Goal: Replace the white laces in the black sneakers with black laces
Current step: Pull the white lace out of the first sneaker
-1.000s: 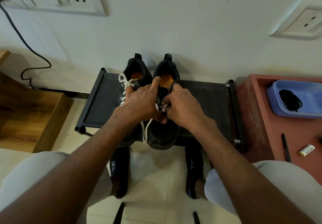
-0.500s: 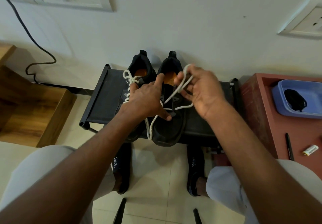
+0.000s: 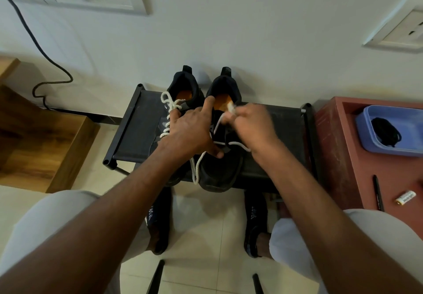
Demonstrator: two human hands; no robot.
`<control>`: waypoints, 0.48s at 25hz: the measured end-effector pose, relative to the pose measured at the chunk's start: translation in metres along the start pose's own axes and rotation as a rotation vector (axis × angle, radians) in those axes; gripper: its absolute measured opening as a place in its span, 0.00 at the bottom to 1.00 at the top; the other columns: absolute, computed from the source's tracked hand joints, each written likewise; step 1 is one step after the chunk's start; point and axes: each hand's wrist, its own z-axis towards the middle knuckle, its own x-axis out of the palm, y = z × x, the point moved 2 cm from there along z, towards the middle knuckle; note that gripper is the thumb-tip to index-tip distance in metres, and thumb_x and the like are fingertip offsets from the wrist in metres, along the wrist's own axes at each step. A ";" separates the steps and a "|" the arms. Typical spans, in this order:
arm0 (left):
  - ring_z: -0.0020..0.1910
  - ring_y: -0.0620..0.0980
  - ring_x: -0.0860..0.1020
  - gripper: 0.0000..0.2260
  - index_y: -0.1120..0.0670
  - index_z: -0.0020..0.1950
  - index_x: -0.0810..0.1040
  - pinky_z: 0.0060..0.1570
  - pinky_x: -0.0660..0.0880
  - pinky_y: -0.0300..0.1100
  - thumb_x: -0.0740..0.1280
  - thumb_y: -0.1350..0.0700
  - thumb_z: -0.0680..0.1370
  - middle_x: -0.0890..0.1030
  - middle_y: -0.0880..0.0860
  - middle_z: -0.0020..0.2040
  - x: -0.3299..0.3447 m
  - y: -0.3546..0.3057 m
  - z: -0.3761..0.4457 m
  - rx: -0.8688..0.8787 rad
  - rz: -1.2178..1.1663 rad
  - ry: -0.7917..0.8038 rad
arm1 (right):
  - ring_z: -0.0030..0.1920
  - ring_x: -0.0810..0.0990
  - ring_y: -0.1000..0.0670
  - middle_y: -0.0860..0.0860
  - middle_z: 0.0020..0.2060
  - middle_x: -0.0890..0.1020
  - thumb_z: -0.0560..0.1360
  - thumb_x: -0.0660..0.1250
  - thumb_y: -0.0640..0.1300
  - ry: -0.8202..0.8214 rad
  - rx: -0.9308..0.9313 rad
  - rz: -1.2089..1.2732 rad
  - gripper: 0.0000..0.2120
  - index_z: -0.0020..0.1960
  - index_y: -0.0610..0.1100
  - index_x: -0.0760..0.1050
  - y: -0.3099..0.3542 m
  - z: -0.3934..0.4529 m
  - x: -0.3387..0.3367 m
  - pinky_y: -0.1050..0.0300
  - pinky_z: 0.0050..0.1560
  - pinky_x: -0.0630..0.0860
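Note:
Two black sneakers with orange insoles stand side by side on a low black rack (image 3: 137, 133), toes toward me. The left sneaker (image 3: 184, 85) keeps its white lace (image 3: 168, 106) threaded. My left hand (image 3: 190, 131) presses flat on the right sneaker (image 3: 217, 172), index finger at its opening. My right hand (image 3: 251, 124) pinches that shoe's white lace (image 3: 219, 122) near the tongue; loose lace (image 3: 196, 168) hangs over the toe. Black laces (image 3: 385, 133) lie in a blue tray (image 3: 366, 120) at the right.
A red-brown table (image 3: 343, 156) at the right carries the tray, a black pen (image 3: 378, 193) and a small battery (image 3: 406, 200). A wooden step (image 3: 45, 138) sits at the left. My feet in black socks rest on the tile floor below the rack.
My right hand had drawn the white lace up and out to the right; it has come back down to the shoe's tongue. My left hand stays on the shoe.

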 end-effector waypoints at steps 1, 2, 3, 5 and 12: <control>0.69 0.57 0.75 0.59 0.47 0.80 0.50 0.74 0.55 0.64 0.83 0.37 0.60 0.80 0.50 0.65 -0.001 -0.001 0.000 -0.001 -0.023 -0.006 | 0.43 0.82 0.53 0.52 0.40 0.84 0.80 0.71 0.44 -0.056 0.071 0.258 0.09 0.42 0.47 0.84 0.003 0.000 -0.006 0.59 0.44 0.76; 0.69 0.57 0.75 0.59 0.47 0.80 0.50 0.75 0.54 0.65 0.83 0.36 0.60 0.80 0.50 0.66 -0.002 0.000 0.000 -0.007 -0.041 -0.007 | 0.44 0.82 0.52 0.50 0.41 0.85 0.81 0.69 0.43 -0.081 0.137 0.460 0.11 0.41 0.46 0.83 0.002 0.001 -0.007 0.58 0.46 0.77; 0.69 0.57 0.75 0.59 0.47 0.80 0.50 0.75 0.53 0.65 0.83 0.35 0.60 0.79 0.50 0.66 -0.002 0.000 0.000 -0.011 -0.039 0.001 | 0.45 0.82 0.52 0.50 0.42 0.85 0.82 0.67 0.44 -0.083 0.184 0.543 0.13 0.40 0.46 0.83 0.001 0.001 -0.007 0.56 0.48 0.77; 0.69 0.57 0.75 0.59 0.47 0.79 0.51 0.76 0.53 0.66 0.83 0.36 0.60 0.79 0.52 0.65 0.000 0.000 0.000 -0.003 0.009 0.007 | 0.45 0.83 0.53 0.48 0.44 0.86 0.84 0.65 0.47 -0.044 0.208 0.422 0.14 0.43 0.46 0.83 -0.003 0.002 -0.002 0.58 0.45 0.76; 0.58 0.55 0.78 0.40 0.47 0.68 0.64 0.54 0.71 0.51 0.84 0.46 0.64 0.78 0.47 0.54 0.000 0.001 0.007 0.096 -0.058 0.088 | 0.41 0.85 0.55 0.50 0.47 0.89 0.86 0.62 0.48 0.054 0.284 0.575 0.11 0.51 0.46 0.81 -0.007 0.003 0.005 0.61 0.36 0.71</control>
